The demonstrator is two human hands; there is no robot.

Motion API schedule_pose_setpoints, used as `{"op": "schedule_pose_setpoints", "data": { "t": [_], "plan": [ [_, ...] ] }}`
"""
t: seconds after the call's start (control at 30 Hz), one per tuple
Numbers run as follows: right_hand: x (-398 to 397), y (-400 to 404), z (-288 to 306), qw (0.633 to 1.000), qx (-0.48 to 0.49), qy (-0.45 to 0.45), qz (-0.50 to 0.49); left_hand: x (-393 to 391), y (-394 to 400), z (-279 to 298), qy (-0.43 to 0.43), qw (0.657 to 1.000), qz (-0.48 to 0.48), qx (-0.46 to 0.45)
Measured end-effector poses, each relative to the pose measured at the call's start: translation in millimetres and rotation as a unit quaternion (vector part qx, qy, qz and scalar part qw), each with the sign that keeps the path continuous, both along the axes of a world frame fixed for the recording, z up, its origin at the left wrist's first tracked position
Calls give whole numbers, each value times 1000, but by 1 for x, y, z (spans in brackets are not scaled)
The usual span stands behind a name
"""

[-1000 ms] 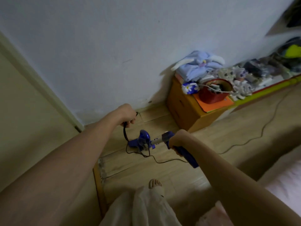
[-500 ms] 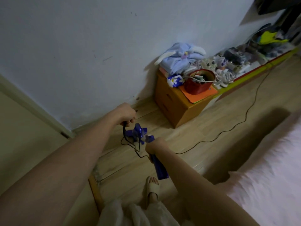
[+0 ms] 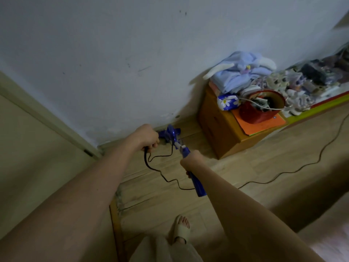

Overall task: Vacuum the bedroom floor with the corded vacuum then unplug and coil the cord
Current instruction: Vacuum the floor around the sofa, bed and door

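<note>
A blue corded vacuum (image 3: pixel 171 136) has its head on the wooden floor (image 3: pixel 245 173) right at the foot of the white wall. My right hand (image 3: pixel 191 159) grips its blue handle, whose end sticks out below my wrist. My left hand (image 3: pixel 146 137) holds a loop of the black cord (image 3: pixel 166 179) just left of the vacuum head. The cord hangs from that hand, runs to the handle, then trails right across the floor and out of view.
An orange wooden cabinet (image 3: pixel 224 131) stands against the wall to the right, with a red bucket (image 3: pixel 261 107), folded blue clothes (image 3: pixel 239 70) and clutter on it. A door frame (image 3: pixel 47 118) is at left. My sandalled foot (image 3: pixel 181 230) is below.
The vacuum head has slid forward from the open floor to the base of the wall. Both hands moved forward with it, still holding handle and cord.
</note>
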State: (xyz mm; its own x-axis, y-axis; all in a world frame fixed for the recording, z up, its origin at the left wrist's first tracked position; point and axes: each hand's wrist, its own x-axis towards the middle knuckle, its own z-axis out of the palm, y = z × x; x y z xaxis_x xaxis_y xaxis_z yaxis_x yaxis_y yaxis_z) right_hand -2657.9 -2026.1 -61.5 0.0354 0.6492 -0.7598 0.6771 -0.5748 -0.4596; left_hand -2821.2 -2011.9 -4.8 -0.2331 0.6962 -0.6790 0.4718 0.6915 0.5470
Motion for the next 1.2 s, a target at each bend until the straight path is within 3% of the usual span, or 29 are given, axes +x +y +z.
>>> {"op": "schedule_pose_setpoints", "data": {
  "t": [0.17, 0.4, 0.47, 0.57, 0.63, 0.87, 1.2],
  "plan": [
    [10, 69, 7, 995, 35, -38, 90, -7, 39, -2, 0, 999, 33, -7],
    [45, 119, 12, 957, 121, -167, 204, 22, 79, 3, -6, 1000, 22, 2],
    [52, 123, 10, 968, 75, -139, 196, 31, 84, 2, -10, 1000, 17, 6],
    [58, 120, 5, 988, -60, -18, 140, 47, 89, 2, -18, 1000, -4, 3],
    [60, 113, 1, 990, -86, 22, 108, 56, 90, 1, -20, 1000, -21, -3],
    [71, 85, -9, 997, -39, -19, 65, 65, 83, 2, 2, 998, -67, 4],
    [97, -14, 43, 995, -32, -85, 40, 80, 44, 28, -9, 990, -143, 21]
  ]
}}
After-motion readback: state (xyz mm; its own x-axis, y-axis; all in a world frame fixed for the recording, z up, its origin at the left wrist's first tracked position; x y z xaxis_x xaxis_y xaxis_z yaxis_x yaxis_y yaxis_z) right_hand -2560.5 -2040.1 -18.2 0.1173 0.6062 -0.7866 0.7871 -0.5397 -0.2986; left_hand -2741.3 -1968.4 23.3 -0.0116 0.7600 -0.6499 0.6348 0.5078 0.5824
